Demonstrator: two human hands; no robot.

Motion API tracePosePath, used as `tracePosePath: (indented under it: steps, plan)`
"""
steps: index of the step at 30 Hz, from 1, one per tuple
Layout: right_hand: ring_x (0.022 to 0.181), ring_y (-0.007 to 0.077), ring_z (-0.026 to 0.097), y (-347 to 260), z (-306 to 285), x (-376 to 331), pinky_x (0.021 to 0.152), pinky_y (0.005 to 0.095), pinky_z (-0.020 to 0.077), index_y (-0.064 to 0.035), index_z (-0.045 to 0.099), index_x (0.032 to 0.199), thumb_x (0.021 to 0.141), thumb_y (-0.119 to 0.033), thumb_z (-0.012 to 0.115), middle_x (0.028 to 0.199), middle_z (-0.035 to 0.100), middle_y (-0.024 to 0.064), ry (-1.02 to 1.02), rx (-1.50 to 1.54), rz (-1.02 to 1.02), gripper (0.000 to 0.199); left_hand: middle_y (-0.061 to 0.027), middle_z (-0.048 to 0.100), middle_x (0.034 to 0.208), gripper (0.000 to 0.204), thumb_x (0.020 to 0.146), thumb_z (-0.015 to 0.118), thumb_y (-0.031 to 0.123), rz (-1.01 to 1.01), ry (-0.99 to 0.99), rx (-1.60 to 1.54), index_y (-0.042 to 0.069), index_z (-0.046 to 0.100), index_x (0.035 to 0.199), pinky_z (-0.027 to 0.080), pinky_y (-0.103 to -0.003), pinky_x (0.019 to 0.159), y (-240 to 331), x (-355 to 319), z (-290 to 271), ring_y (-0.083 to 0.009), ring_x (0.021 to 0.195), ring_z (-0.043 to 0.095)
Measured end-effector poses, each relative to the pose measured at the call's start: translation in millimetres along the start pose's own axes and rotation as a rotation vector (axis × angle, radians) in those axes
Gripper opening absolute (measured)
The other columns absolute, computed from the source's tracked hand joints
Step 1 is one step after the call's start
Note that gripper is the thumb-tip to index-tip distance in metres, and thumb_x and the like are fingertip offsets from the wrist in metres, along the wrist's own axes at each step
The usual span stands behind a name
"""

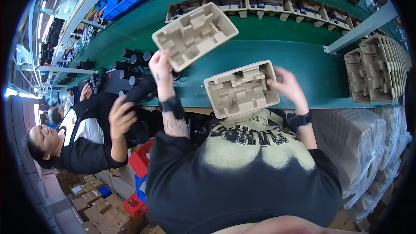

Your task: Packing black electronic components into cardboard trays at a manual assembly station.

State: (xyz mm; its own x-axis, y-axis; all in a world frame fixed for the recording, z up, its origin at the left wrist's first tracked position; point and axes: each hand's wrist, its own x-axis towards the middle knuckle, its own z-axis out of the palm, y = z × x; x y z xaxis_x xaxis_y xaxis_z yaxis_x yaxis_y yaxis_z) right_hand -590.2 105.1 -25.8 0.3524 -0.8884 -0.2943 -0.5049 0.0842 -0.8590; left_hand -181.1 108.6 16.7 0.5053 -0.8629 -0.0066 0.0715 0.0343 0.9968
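Observation:
My left hand [161,70] grips the near left corner of a beige moulded-pulp tray [187,43], which is raised and tilted over the green bench. A second moulded-pulp tray [223,92] is close in front of my chest, with its moulded hollows facing up. My right hand [289,87] has its fingers over that tray's right edge, with the thumb side hidden in part. No loose part shows in the hollows of either tray.
A row of similar trays [266,3] with dark parts stands along the far shelf. Nested trays [381,67] stand at right, near wrapped stacks [351,143]. Black cylinders [133,56] crowd the bench at left, beside a co-worker [82,134] handling a black object. A slanting post [364,26] rises at right.

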Motion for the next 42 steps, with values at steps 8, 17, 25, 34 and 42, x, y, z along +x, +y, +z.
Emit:
tracePosePath:
  steps: [8,17,25,34,42]
  plan:
    - [0.078,0.012,0.061,48.7,-29.9,4.9,0.072,0.0247,0.0496,0.0033,0.063,0.107,0.077,-0.009,0.059,0.093,0.067,0.0064,0.348,0.694,-0.113,0.032,0.0023,0.05,0.056,0.02,0.081,0.065,0.02,-0.042,-0.104,0.32,0.006,0.058,0.069,0.036,-0.025,0.044,-116.4,39.7,-10.7,-0.0081,0.047,0.046]
    - [0.08,0.012,0.061,151.3,-83.0,110.1,0.07,0.0266,0.05,0.0025,0.066,0.106,0.08,-0.011,0.055,0.089,0.068,0.0066,0.574,0.048,0.068,0.031,-0.0226,0.05,0.125,0.047,0.083,0.061,0.034,0.022,0.122,1.589,0.003,0.053,0.118,0.038,-0.05,0.094,-146.0,29.1,33.2,-0.0312,0.119,0.045]
    - [0.079,0.0129,0.063,160.8,-13.6,152.6,0.074,0.0297,0.0496,-0.0037,0.064,0.112,0.079,-0.017,0.055,0.085,0.069,0.0096,0.466,0.176,-0.053,0.037,-0.0243,0.048,0.13,0.056,0.087,0.055,0.042,0.077,-0.216,1.271,0.001,0.051,0.125,0.028,-0.054,0.104,-157.9,-21.6,95.4,-0.0396,0.132,0.031]
    - [0.092,0.0225,0.062,53.5,53.8,6.6,0.079,0.033,0.049,-0.0008,0.05,0.125,0.08,-0.007,0.056,0.106,0.062,0.0135,0.234,-0.299,-0.191,0.046,-0.0164,0.063,0.075,0.032,0.083,0.061,0.034,-0.134,-0.353,1.176,0.002,0.06,0.079,0.05,-0.043,0.069,-86.1,-100.4,37.7,-0.0373,0.072,0.062]
    - [0.087,0.0094,0.06,30.3,63.1,-47.3,0.074,0.0228,0.0478,0.0028,0.043,0.131,0.076,0.007,0.048,0.109,0.062,0.008,0.261,0.392,0.009,0.056,-0.0047,0.062,0.067,0.02,0.083,0.066,0.019,0.056,-0.197,0.843,0.002,0.059,0.075,0.043,-0.024,0.055,-70.1,-132.2,39.3,-0.0104,0.06,0.057]
